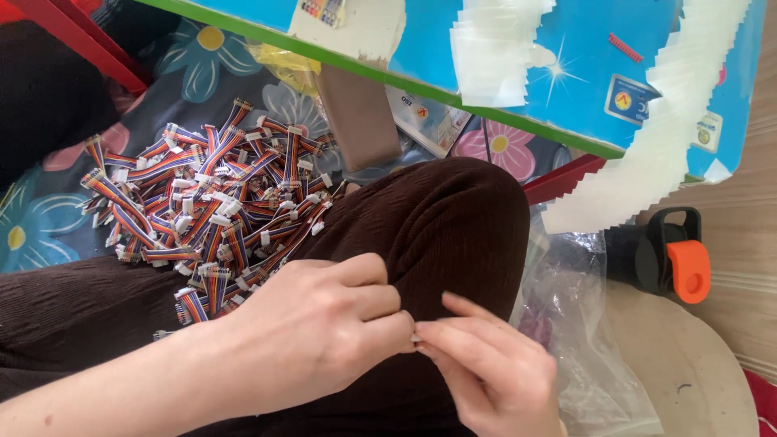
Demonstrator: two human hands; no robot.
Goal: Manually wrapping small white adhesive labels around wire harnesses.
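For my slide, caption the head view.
Two hands, left hand and right hand, pinch a small white connector beside a pile of rainbow ribbon cables.

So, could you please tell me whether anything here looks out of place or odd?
Only the striped cables: they lie in a loose, tangled heap on the flowered cloth, some spilling onto the person's lap beside the left hand.
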